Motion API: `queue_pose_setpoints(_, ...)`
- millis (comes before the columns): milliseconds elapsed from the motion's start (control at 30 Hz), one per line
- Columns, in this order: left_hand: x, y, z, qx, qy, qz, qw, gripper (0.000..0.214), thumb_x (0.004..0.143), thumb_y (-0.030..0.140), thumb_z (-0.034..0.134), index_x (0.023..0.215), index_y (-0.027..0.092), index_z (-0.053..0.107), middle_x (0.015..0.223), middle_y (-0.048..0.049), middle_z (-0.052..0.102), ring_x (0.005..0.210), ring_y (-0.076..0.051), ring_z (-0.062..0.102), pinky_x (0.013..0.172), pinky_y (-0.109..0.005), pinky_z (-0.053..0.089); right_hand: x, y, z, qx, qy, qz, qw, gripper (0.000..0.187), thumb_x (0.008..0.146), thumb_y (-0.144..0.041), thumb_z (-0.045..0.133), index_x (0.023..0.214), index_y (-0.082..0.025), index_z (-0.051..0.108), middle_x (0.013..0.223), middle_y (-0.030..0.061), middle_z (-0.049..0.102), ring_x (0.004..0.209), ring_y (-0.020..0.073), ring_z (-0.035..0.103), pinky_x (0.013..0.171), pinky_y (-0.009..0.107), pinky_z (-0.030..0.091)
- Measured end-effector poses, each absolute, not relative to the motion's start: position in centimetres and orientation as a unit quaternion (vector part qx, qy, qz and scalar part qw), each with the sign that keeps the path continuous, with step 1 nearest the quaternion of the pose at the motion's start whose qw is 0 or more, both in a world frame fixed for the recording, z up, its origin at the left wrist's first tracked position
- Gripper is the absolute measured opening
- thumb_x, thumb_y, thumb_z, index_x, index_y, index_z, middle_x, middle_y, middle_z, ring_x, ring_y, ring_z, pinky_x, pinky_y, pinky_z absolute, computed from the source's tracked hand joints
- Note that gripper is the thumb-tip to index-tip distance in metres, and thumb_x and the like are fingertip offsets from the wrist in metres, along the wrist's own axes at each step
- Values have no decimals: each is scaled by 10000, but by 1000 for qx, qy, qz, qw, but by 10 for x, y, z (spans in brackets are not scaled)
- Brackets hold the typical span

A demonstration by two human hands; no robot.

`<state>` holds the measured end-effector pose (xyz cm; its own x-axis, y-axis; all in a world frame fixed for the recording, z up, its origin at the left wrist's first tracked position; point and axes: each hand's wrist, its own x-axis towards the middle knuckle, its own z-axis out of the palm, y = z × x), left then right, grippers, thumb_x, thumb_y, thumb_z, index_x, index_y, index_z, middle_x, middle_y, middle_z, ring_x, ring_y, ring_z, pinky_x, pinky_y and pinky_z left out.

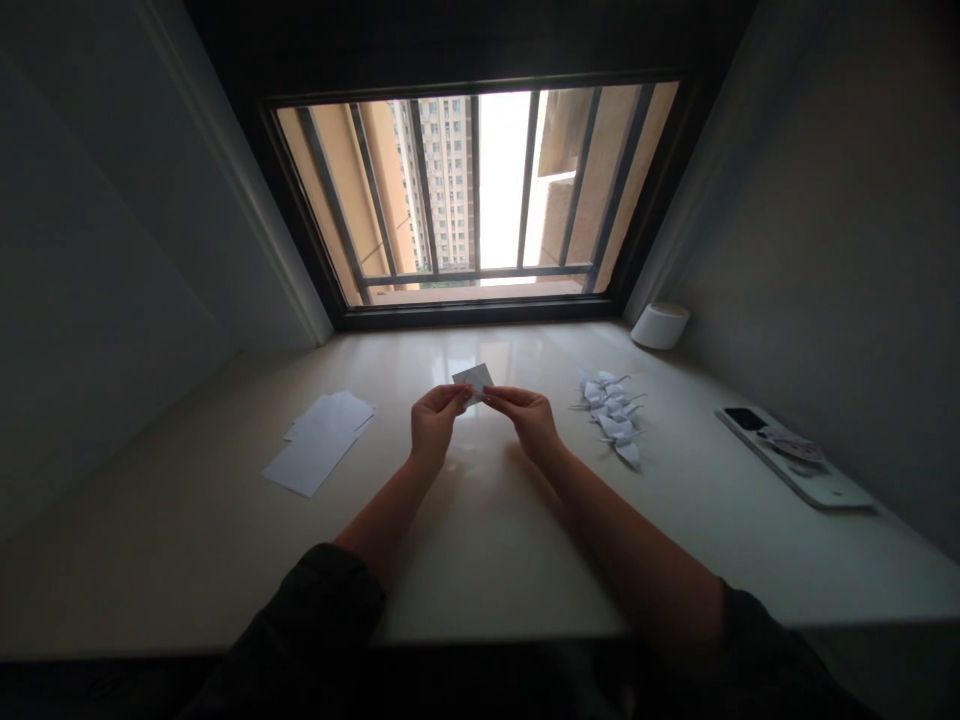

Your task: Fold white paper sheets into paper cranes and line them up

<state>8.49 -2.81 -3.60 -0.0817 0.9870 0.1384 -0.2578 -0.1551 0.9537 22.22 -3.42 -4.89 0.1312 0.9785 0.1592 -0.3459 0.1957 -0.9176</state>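
Observation:
A small folded piece of paper [471, 375] is held up above the middle of the sill, pinched between both hands. My left hand [435, 418] grips its lower left edge with thumb and fingertips. On the lower right edge, the thumb and fingers of my right hand [531, 412] are closed. Fingertips hide part of the paper's lower side. To the right lies a cluster of several folded paper cranes [616, 412]. Loose white paper sheets [319, 448] overlap in a pile on the left.
A pale, glossy windowsill [465, 560] stretches under my arms to a barred window [480, 200]. Against the right wall stands a white rounded object [660, 326]. A phone in a light case [817, 480] lies at the right edge.

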Motion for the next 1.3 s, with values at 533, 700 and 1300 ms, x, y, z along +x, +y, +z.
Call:
queue_pose_setpoints(533, 88, -32, -34, 476, 403, 634, 458, 207, 639, 302, 738, 769, 148, 690, 749, -43, 701, 680, -135, 620, 666, -263, 482, 223, -28, -56, -358, -370, 558, 651, 287, 482, -238, 826, 754, -207, 738, 763, 35, 731, 754, 196, 661, 829, 370, 485)
queue_pose_setpoints(700, 87, -33, -33, 496, 401, 640, 429, 208, 650, 312, 730, 773, 150, 687, 766, -54, 707, 715, -161, 645, 688, -281, 499, 222, -28, -55, -359, -369, 566, 644, 296, 468, -240, 830, 747, -209, 739, 746, 36, 730, 756, 205, 662, 836, 381, 483)
queue_pose_setpoints(1300, 86, -34, -33, 511, 414, 622, 425, 355, 626, 367, 740, 881, 161, 604, 753, -62, 707, 737, -195, 669, 699, -300, 498, 225, -27, -57, -387, -367, 564, 631, 300, 466, -251, 820, 753, -207, 742, 717, 34, 724, 708, 187, 650, 770, 355, 492)
